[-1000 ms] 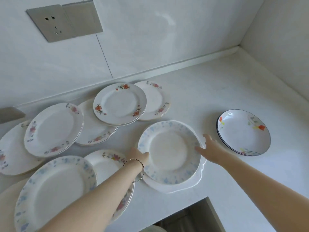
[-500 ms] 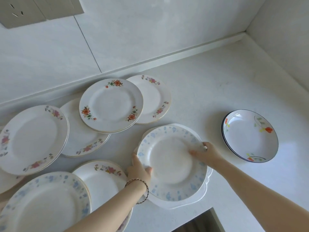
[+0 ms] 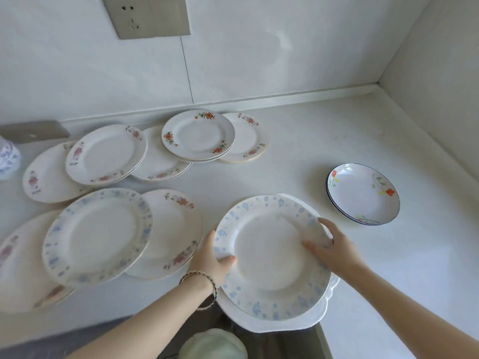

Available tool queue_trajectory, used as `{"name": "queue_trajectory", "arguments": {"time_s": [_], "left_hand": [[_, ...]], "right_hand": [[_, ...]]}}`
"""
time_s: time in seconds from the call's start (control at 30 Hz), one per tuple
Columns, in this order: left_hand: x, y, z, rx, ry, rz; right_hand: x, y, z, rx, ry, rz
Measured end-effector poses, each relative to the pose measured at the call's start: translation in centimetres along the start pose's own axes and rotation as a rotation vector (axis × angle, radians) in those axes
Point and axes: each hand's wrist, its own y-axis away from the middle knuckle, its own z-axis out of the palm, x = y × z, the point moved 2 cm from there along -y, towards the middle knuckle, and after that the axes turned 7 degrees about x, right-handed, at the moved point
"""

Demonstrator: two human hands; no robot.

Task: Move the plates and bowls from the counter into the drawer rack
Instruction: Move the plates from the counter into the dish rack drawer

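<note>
My left grip (image 3: 212, 260) and right grip (image 3: 334, 251) pinch opposite rims of the blue-flowered plate (image 3: 269, 257); I judge the job barely begun, other plates (image 3: 199, 134) crowding the surface (image 3: 311, 151).

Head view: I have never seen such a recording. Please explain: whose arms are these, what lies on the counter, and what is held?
There is no machine: a person wears one camera on the head, so it looks down at that person's own arms. The left hand, with a bracelet, and the right hand hold a blue plate by opposite rims; that is the grip. Under it is a white plate. On the counter lie more flowered plates, overlapping in stacks, and, apart at the right, a bowl with a dark rim.
</note>
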Motion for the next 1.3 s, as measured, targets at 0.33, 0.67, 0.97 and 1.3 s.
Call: {"name": "queue_trajectory", "arguments": {"time_s": [0.33, 0.67, 0.97, 1.3], "left_hand": [[-13.8, 14.3, -3.9, 0.087, 0.17, -0.152], [-31.8, 20.1, -13.7, 0.134, 0.118, -0.302], [-44.4, 17.2, -23.5, 0.081, 0.093, -0.327], [-50.7, 8.4, -24.6, 0.03, 0.009, -0.355]], "right_hand": [[2.6, 14.9, 5.2, -0.2, 0.144, -0.181], [0.6, 28.2, 21.2, -0.38, 0.185, -0.195], [-2.3, 36.2, 35.7, -0.355, 0.133, -0.077], [-3.0, 33.1, 45.2, -0.423, 0.119, 0.08]]}}
